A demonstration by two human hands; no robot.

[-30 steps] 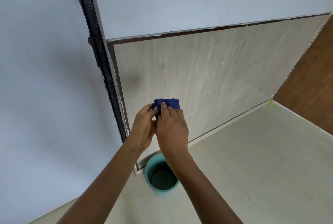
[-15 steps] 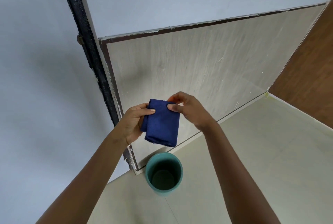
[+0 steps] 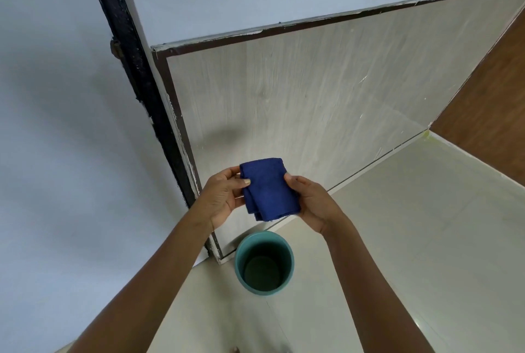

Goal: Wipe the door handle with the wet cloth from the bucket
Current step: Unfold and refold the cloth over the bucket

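A folded dark blue cloth (image 3: 268, 188) is held up in front of me, above the teal bucket (image 3: 264, 263) that stands on the floor. My left hand (image 3: 223, 199) grips the cloth's left edge with the thumb on top. My right hand (image 3: 314, 203) holds its right edge and lower corner. No door handle shows in this view.
A pale wood-grain door (image 3: 312, 91) stands open against the light blue wall, with a black painted frame (image 3: 136, 68) to its left. The floor (image 3: 412, 239) is cream tile. A brown wooden panel (image 3: 494, 97) stands at the right.
The cloth went from a squeezed ball between both hands to a flat folded rectangle. My right hand moved from its top edge down to its right side.
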